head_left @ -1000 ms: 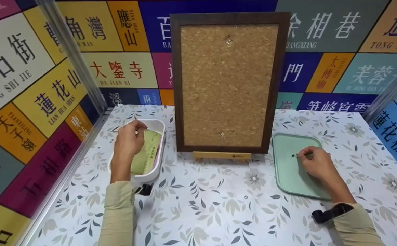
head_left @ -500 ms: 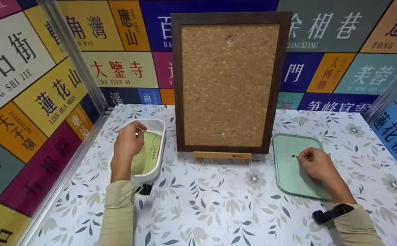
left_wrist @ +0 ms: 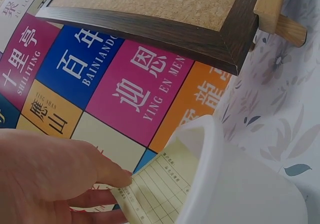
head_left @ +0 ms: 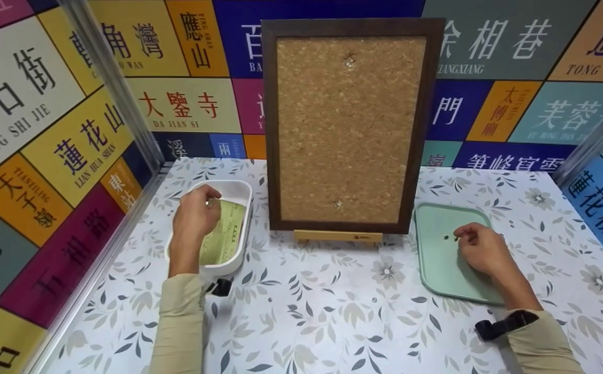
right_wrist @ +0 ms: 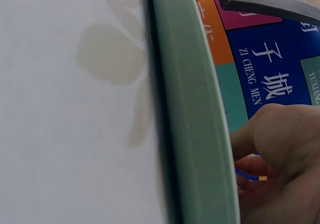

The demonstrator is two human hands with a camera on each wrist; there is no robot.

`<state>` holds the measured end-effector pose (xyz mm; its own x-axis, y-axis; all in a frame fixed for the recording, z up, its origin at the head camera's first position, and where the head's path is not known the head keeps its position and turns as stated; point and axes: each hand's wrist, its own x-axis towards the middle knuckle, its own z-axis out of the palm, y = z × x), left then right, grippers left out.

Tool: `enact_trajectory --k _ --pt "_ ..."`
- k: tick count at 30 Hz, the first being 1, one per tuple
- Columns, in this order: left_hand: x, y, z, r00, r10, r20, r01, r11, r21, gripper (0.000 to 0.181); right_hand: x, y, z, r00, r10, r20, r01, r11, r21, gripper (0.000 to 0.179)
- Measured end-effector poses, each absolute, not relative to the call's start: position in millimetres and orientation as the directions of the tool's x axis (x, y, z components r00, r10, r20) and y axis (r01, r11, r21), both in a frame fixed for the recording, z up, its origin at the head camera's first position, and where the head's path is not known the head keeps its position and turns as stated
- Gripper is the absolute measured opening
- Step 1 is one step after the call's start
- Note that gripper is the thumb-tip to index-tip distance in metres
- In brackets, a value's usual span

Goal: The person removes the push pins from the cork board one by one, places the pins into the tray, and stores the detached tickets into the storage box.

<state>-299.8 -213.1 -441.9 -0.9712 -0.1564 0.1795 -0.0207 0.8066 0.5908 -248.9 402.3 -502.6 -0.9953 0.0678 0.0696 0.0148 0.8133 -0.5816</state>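
My left hand [head_left: 196,215] is over the white tub [head_left: 248,223] on the left. Its thumb and fingers pinch the edge of a yellow-green printed paper slip [left_wrist: 157,186], which lies partly inside the tub; the head view shows the slip's printed face. On the right, my right hand [head_left: 483,248] is over the pale green tray [head_left: 431,270], thumb and forefinger together at a tiny dark piece [head_left: 456,239]. Another dark piece [head_left: 446,237] lies just left of the fingertips. Both are too small to identify. In the right wrist view the tray's rim hides the fingertips.
Between the hands a cork board [head_left: 348,135] in a dark wooden frame stands on a small wooden easel [head_left: 338,237]. Two shiny spots show on the cork, near top and bottom. A leaf-patterned cloth [head_left: 327,311] covers the table; coloured sign panels wall the back and sides.
The pink strip that showed beside the slip in the tub is now out of sight, covered by the slip. My right hand has shifted slightly right, and the nearer dark piece with it.
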Motion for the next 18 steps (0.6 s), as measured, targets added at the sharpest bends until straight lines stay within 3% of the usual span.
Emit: enact_trajectory --k 11,18 --pt "-300 -208 -438 -0.972 -0.146 0.181 -0.015 0.815 0.579 0.028 -247 400 -499 -0.983 0.123 0.135 0.018 0.8 -0.6 0.03" --pt "-299 -204 -437 -0.963 -0.14 0.231 0.016 0.823 0.567 0.026 -247 390 -490 -0.962 0.097 0.254 -0.074 0.805 -0.588 0.055"
